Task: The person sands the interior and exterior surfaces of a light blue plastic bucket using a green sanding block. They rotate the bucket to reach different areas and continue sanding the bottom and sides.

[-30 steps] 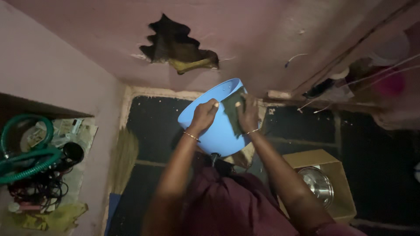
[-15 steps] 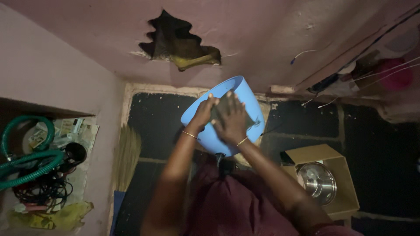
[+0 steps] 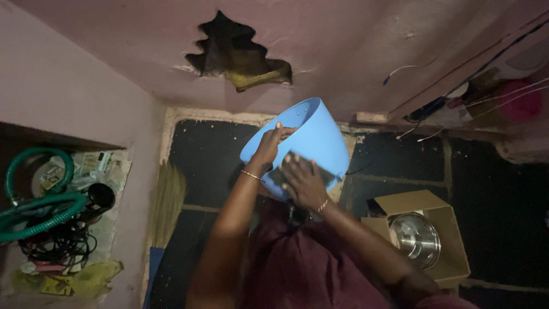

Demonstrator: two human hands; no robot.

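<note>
Hands raised at centre frame: left hand (image 3: 269,150) grips the rim of the blue tub (image 3: 311,143); right hand (image 3: 302,180) presses a dark pad (image 3: 320,171) against its outer wall. Wiping appears under way, extent undetermined. Cardboard box (image 3: 443,240) with steel pot (image 3: 414,239) at four o'clock; green hose (image 3: 34,209) at nine.

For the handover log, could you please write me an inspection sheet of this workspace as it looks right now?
Surface: dark tiled floor, pale joints.
Job's things: blue plastic bucket held up, tilted; dark cloth against its outside.
Clutter: open cardboard box holding a steel pot; broom at the wall.
Hands: left hand grips the bucket's rim; right hand presses the cloth.
Cables: black cable tangle and green hose on the shelf.
Surroundings: pink wall with a broken hole.
</note>
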